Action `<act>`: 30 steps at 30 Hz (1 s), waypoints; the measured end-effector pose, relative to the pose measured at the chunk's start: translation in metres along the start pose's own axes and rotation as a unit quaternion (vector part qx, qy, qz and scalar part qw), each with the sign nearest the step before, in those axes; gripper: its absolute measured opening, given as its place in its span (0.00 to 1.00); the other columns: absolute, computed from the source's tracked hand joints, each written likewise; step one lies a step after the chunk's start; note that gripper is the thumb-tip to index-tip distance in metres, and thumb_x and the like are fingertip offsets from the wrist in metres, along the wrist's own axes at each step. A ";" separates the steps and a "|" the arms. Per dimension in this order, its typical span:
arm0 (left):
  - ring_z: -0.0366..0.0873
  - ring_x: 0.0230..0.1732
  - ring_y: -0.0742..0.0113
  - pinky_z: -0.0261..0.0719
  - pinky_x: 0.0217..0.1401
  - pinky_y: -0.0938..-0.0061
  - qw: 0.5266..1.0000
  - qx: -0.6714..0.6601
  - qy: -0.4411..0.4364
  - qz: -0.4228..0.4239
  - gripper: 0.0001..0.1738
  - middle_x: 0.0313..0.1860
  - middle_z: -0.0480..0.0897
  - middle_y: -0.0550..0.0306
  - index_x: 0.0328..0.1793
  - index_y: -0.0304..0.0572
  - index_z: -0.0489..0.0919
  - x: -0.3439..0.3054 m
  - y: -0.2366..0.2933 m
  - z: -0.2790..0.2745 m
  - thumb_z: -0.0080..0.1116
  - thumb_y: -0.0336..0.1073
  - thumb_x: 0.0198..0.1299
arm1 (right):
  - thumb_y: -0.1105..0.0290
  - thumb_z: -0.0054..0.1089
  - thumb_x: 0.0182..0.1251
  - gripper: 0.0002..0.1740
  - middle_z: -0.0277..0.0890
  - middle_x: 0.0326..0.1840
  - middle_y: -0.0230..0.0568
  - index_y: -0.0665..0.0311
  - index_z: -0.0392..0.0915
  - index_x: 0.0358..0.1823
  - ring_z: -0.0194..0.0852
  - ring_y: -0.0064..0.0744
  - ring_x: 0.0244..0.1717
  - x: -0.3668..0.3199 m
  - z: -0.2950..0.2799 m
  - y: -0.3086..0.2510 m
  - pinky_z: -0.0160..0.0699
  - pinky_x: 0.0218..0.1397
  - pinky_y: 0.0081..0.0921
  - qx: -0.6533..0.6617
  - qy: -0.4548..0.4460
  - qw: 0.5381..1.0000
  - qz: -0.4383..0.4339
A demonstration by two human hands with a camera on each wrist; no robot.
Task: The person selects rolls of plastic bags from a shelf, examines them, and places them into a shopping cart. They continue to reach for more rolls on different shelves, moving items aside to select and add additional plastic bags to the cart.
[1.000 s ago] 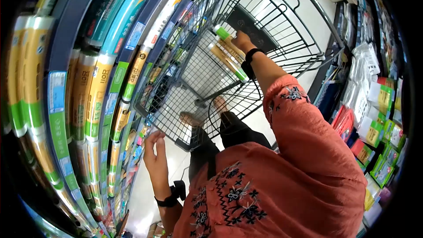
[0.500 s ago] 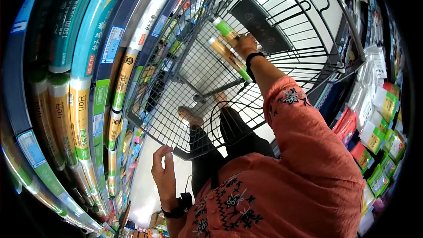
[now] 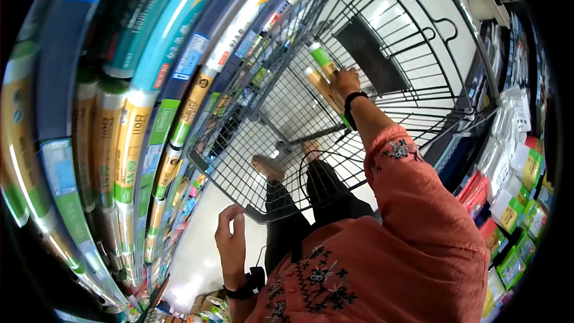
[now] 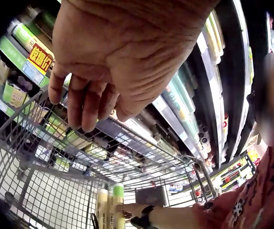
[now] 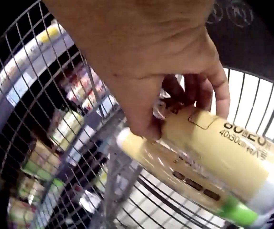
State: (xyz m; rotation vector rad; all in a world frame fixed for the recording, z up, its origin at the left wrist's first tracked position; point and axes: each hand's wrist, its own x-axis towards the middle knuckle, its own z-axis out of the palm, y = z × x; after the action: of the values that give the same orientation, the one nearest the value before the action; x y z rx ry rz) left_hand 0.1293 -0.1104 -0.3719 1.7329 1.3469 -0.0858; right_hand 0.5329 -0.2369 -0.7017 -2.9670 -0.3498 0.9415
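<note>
My right hand (image 3: 345,82) is inside the wire shopping cart (image 3: 239,167), gripping a yellow plastic-wrapped roll (image 5: 218,148) with a green band near one end. In the right wrist view the thumb is on its near side and the fingers curl over the far side. A second, slimmer yellow roll (image 5: 175,174) with a green end lies alongside it. My left hand (image 3: 231,242) is raised beside the cart's near corner and holds nothing. Its fingers hang loosely bent in the left wrist view, where the hand (image 4: 122,62) overlaps the cart's side.
Shelves of yellow-and-green rolls (image 3: 133,137) and teal rolls (image 3: 170,36) stand close on the left. A black panel (image 3: 372,54) is fixed to the cart's wire wall. Packaged goods (image 3: 514,197) hang along the right side. My feet (image 3: 267,168) show below the cart.
The head view has shifted, so shelves and cart sit differently in it. My left hand has come closer to the cart's near corner. My right hand keeps its grip on the roll.
</note>
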 end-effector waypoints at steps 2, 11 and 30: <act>0.83 0.54 0.63 0.76 0.61 0.69 1.000 -0.017 0.008 0.026 0.11 0.49 0.86 0.52 0.56 0.36 0.79 -0.007 0.003 -0.005 0.56 0.32 0.72 | 0.43 0.77 0.49 0.42 0.74 0.64 0.53 0.65 0.81 0.60 0.77 0.50 0.64 0.002 -0.010 -0.006 0.82 0.63 0.43 0.056 -0.044 0.997 0.033; 0.84 0.53 0.60 0.78 0.59 0.69 0.981 -0.036 0.055 0.185 0.19 0.50 0.87 0.48 0.60 0.33 0.78 -0.026 0.003 -0.053 0.58 0.40 0.72 | 0.58 0.67 0.63 0.27 0.82 0.50 0.44 0.65 0.76 0.59 0.83 0.39 0.51 -0.101 -0.128 -0.043 0.87 0.49 0.40 0.638 -0.204 0.724 -0.162; 0.74 0.61 0.56 0.80 0.60 0.65 0.855 -0.287 0.093 0.422 0.39 0.67 0.70 0.44 0.77 0.35 0.62 -0.141 0.009 -0.157 0.65 0.33 0.62 | 0.61 0.65 0.70 0.28 0.78 0.60 0.45 0.68 0.70 0.64 0.82 0.37 0.56 -0.530 -0.241 -0.145 0.85 0.58 0.36 0.635 -0.222 0.570 -0.471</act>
State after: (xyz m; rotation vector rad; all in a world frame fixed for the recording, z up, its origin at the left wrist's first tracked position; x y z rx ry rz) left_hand 0.0092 -0.1077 -0.1975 1.6617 0.5257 0.9073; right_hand 0.2187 -0.1950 -0.1919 -0.9229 -0.7062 0.9959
